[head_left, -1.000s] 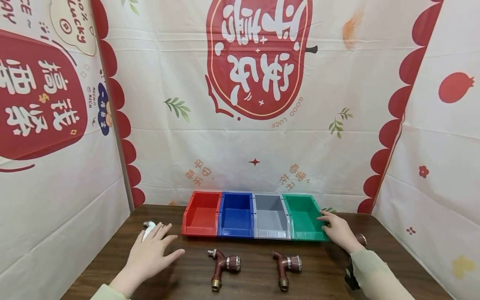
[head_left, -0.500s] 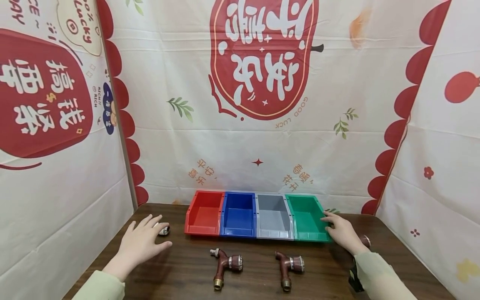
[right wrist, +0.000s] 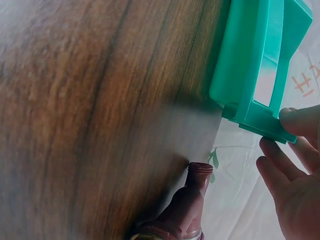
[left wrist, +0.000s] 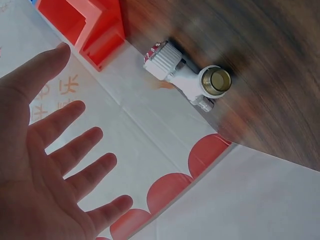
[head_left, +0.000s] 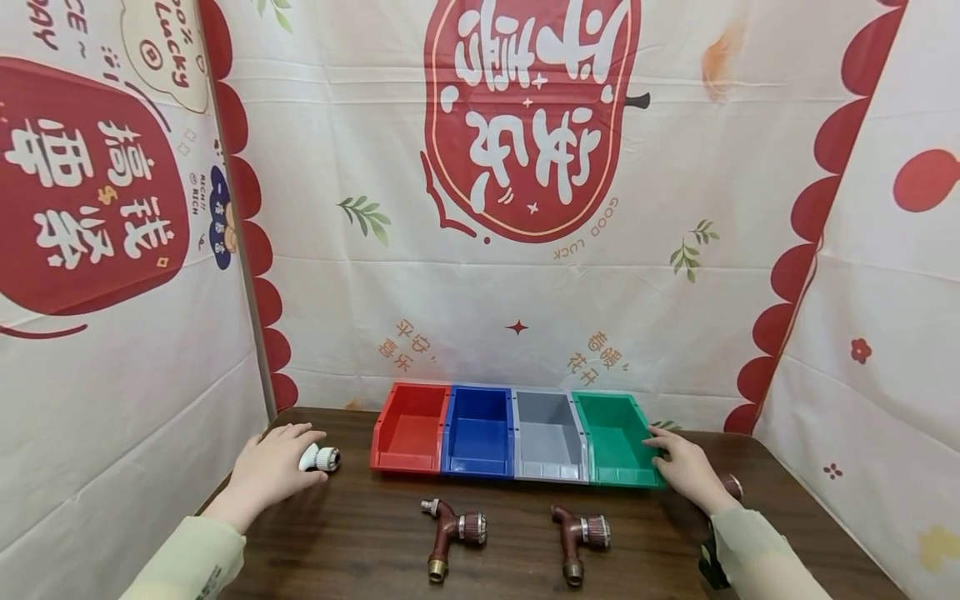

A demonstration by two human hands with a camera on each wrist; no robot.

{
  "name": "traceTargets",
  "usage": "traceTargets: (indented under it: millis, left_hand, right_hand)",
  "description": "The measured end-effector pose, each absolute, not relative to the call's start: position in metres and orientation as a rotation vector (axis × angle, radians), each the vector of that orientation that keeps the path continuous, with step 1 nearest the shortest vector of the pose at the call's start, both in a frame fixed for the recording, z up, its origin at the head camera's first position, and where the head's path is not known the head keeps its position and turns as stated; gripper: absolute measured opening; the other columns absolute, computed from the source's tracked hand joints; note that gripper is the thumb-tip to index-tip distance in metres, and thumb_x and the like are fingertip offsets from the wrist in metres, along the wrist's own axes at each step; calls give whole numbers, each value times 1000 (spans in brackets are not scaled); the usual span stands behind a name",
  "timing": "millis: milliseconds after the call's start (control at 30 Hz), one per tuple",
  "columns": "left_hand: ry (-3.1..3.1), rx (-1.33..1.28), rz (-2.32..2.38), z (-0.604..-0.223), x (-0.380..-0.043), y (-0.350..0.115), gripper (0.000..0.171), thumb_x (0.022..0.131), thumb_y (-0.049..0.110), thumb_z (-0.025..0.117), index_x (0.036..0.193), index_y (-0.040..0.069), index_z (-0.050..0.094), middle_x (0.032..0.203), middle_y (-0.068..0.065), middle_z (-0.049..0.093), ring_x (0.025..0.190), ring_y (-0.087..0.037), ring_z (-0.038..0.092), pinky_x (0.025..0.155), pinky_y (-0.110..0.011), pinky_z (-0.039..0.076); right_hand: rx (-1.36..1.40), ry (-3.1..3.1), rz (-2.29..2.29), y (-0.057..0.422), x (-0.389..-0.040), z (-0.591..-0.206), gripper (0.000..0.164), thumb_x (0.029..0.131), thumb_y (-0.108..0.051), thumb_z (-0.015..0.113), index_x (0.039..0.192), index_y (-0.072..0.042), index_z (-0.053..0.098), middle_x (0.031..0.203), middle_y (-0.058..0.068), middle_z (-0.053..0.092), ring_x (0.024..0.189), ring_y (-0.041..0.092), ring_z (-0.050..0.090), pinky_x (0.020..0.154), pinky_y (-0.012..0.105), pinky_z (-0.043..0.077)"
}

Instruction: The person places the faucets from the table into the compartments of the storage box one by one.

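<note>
On the left of the table, my left hand hovers beside a white faucet, its fingers spread and relaxed. In the left wrist view that faucet lies apart from the fingertips, its ribbed knob and threaded end showing. My right hand is at the right edge of the green bin. The right wrist view shows thumb and fingers pinching the rim of this green bin. Two brown faucets with ribbed knobs, a left one and a right one, lie in front of the bins.
The red bin, blue bin and grey bin stand in a row with the green one. Another brown faucet lies by my right wrist, mostly covered in the head view. Printed cloth walls surround the wooden table.
My left hand has moved left and settled lower beside the white faucet, uncovering its knob. My right hand keeps its place on the green bin. The head view has shifted slightly.
</note>
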State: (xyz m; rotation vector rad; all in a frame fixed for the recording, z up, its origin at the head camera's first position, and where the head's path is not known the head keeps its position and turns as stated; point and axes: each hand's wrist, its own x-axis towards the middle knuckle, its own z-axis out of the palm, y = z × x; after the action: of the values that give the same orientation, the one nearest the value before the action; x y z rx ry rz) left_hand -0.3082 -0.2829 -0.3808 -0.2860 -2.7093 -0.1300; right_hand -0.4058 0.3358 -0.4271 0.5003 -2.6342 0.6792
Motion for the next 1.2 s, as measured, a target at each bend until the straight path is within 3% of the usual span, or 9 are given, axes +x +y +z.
traceTargets:
  millis: [367, 867, 1200]
  left_hand:
    - [-2750, -252, -134, -374, -320, -283, 58, 73, 41, 79, 121, 11, 66, 121, -13, 62, 109, -36, 56, 85, -61, 40]
    - [-2815, -183, -194, -378, -332, -287, 63, 78, 55, 71, 122, 11, 66, 120, -17, 61, 105, -40, 57, 82, -62, 43]
    - [-2842, -149, -202, -383, -336, -290, 63, 78, 57, 70, 121, 11, 66, 115, -18, 62, 95, -37, 62, 77, -59, 46]
  right_hand:
    - [498, -2624, 680, 338, -405, -428, 28, 85, 6, 62, 113, 7, 66, 134, 29, 51, 122, 50, 46, 93, 62, 42]
    - [495, -2614, 685, 337, -403, -430, 28, 85, 6, 63, 113, 6, 67, 134, 29, 51, 119, 49, 49, 91, 61, 44]
    - [477, -2617, 679, 336, -403, -431, 28, 85, 6, 63, 113, 6, 67, 134, 29, 52, 121, 49, 48, 93, 62, 42]
